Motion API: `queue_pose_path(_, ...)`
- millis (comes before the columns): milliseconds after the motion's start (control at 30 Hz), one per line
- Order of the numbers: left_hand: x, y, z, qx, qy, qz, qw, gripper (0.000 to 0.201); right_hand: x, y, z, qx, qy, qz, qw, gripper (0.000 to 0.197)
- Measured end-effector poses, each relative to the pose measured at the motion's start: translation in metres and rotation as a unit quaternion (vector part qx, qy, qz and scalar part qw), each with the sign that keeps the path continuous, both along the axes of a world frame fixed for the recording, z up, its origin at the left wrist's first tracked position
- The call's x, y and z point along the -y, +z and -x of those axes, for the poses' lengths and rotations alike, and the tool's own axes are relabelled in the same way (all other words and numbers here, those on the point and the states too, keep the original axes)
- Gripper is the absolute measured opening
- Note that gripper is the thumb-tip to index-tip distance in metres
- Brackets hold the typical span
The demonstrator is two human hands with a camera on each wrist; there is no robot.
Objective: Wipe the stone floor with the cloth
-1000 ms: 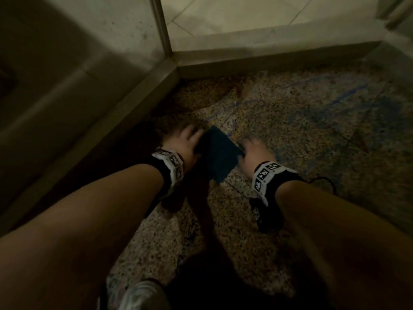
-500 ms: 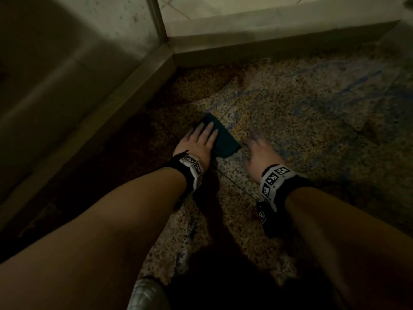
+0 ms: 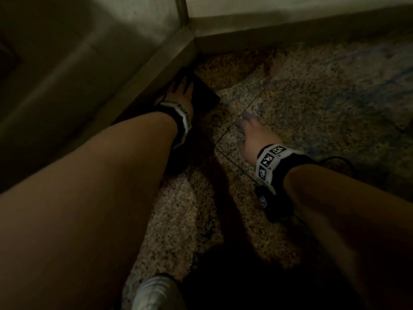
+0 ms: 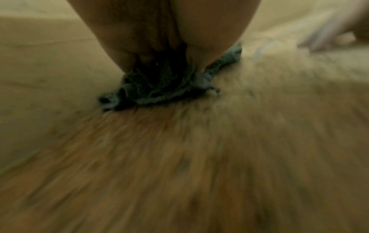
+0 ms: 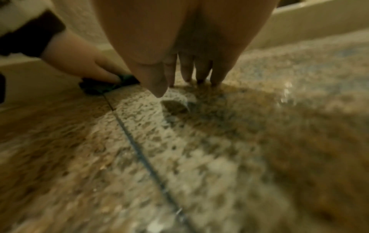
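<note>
Nearest to me in the head view is a pale shoe at the bottom edge, then my two forearms reaching out over the speckled stone floor. My right hand is the nearer one, fingers straight and slightly apart, tips resting on bare floor beside a thin joint line, holding nothing. Farther off, my left hand lies flat with fingers spread on the dark cloth, which sits right against the raised kerb near the corner. The cloth's long side seems to run along that kerb, so I judge the next stroke has to pull back or sweep right, away from the edge. The left wrist view shows what the head view hides: the cloth bunched up under the palm. The right wrist view alone shows the fingertips meeting the floor.
</note>
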State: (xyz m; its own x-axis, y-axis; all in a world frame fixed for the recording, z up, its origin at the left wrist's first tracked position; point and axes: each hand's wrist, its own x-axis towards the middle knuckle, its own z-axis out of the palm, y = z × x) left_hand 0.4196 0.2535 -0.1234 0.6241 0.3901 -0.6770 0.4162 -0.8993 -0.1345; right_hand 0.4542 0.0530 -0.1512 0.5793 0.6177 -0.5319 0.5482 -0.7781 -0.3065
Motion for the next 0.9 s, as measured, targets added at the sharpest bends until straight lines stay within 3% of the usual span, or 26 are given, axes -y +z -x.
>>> queue_pose_path(200,-0.005,-0.014,0.008,0.050,0.016,0.022,0.998,0.062,0.005,0.002,0.002,0.006,0.022,-0.014,1.000,0.054)
queue_pose_path(500,0.031,-0.034,0.074,0.082,-0.026,0.034,0.996,0.059,0.011,0.006,-0.004,0.014,0.042,0.001,0.999,0.056)
queue_pose_path(767,0.021,-0.024,0.025,0.095,0.009,0.039,0.995,0.056,0.008,0.010,-0.004,0.001,0.068,0.092,0.993,0.057)
queue_pose_path(900,0.008,-0.017,-0.021,0.041,-0.013,0.039,0.998,0.067,0.010,0.009,-0.008,-0.016,0.081,0.094,0.992,0.056)
